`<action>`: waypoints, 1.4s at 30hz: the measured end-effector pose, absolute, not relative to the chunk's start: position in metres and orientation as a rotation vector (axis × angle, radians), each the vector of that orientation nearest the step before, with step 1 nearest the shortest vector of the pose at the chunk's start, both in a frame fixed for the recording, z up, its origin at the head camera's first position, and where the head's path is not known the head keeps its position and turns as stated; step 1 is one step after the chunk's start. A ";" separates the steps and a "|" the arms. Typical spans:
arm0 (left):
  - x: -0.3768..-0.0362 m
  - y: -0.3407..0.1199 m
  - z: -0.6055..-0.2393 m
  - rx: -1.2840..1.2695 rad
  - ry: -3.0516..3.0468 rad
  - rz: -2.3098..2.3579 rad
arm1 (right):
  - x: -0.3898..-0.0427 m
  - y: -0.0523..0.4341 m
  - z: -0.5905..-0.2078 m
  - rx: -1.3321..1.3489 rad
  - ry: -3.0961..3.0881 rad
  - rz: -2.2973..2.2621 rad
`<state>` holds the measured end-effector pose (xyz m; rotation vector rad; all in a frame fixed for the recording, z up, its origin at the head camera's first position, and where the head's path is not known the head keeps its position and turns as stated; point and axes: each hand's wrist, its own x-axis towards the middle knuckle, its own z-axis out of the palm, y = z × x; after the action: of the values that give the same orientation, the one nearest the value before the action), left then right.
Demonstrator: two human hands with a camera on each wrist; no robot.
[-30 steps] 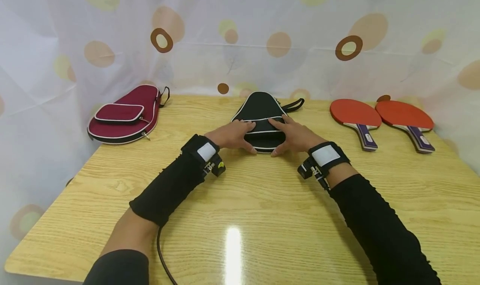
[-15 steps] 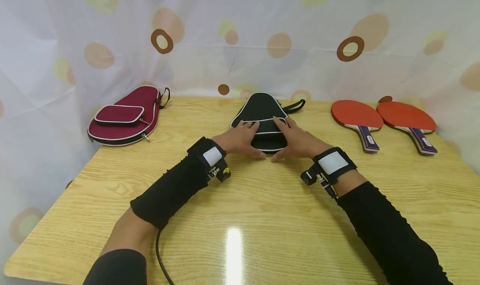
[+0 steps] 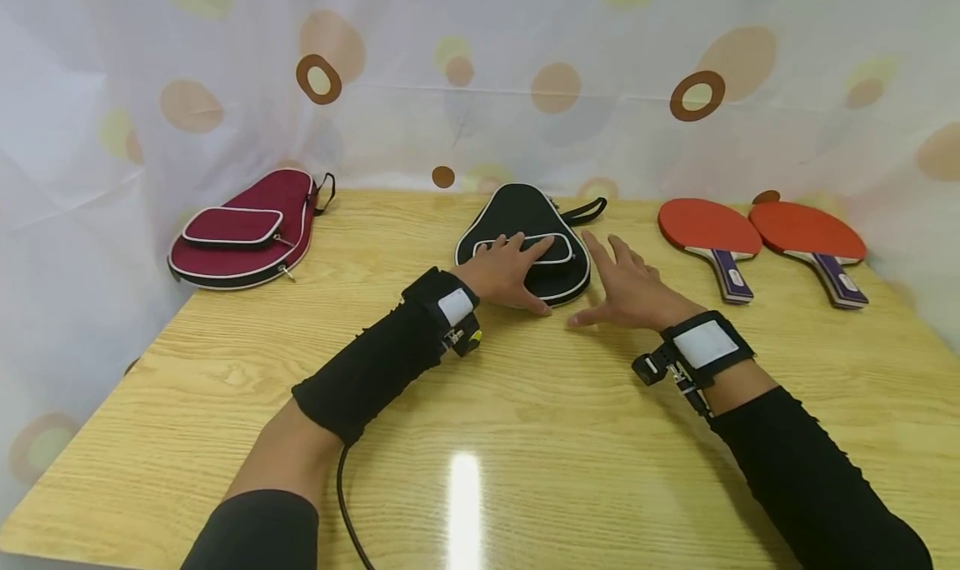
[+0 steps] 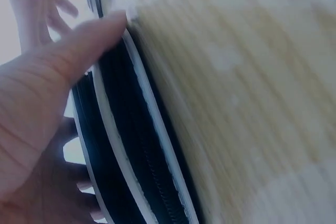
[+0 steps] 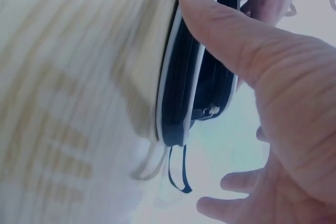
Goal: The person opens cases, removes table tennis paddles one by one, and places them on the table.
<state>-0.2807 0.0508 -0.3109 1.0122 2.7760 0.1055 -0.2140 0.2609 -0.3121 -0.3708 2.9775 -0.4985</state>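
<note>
A black racket case (image 3: pixel 525 220) with white piping lies flat at the middle back of the wooden table (image 3: pixel 480 403). My left hand (image 3: pixel 508 272) rests on its near half, with straight fingers over the front pocket and the thumb along the near edge. My right hand (image 3: pixel 628 288) is just right of the case with its fingers spread, holding nothing. The left wrist view shows my thumb (image 4: pixel 68 56) against the zipped edge of the case (image 4: pixel 131 156). In the right wrist view, my thumb (image 5: pixel 236 40) is beside the case (image 5: pixel 194 87) and its strap loop (image 5: pixel 178 174).
A dark red racket case (image 3: pixel 240 238) lies at the back left. Two red paddles (image 3: pixel 712 230) (image 3: pixel 810 235) with purple handles lie side by side at the back right. A dotted curtain (image 3: pixel 480 78) closes off the back and sides. A cable (image 3: pixel 345 512) trails from my left sleeve.
My right hand has come off the black case and moved right, fingers spread. The left hand slid further onto the case, which now lies flatter.
</note>
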 end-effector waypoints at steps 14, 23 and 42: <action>-0.288 0.032 -0.312 0.973 2.754 0.146 | -0.209 0.267 -0.320 -0.362 2.989 -0.506; -0.294 0.006 -0.317 0.997 2.767 0.227 | -0.207 0.267 -0.322 -0.380 2.994 -0.511; -0.300 -0.042 -0.317 1.000 2.754 0.342 | -0.206 0.266 -0.324 -0.379 3.016 -0.528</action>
<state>-0.3001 -0.0416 -0.3173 0.9999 2.7543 0.3415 -0.2056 0.2656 -0.3241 -0.3795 3.0155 -0.5278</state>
